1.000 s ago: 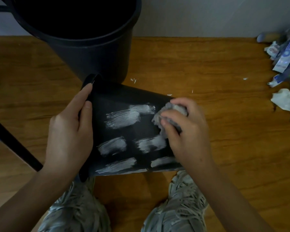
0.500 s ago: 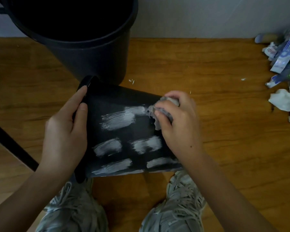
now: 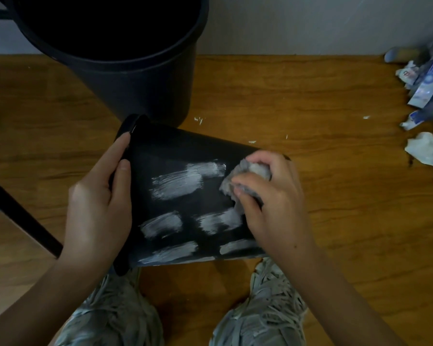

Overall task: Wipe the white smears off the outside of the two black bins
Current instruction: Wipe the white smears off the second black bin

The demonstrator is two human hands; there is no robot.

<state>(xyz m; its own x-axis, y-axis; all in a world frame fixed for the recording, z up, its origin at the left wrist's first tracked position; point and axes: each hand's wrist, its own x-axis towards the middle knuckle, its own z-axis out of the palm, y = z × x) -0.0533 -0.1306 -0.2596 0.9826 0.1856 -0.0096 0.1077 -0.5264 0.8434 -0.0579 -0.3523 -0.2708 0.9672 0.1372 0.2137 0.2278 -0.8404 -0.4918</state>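
the small bin, mid frame, lay sideways; left hand gripped its rim, right hand squeezed a rag. rubbing hard along each smear would work best.

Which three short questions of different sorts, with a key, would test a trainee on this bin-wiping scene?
1. True or false: the small bin stands upright.
2. Which hand presses the grey wad on the bin: A left hand, B right hand?
3. Fill in: the left hand grips the small bin at its ____.

Key: 1 false, it lies on its side, white smears facing up; 2 B; 3 rim. The big bin stands behind it.
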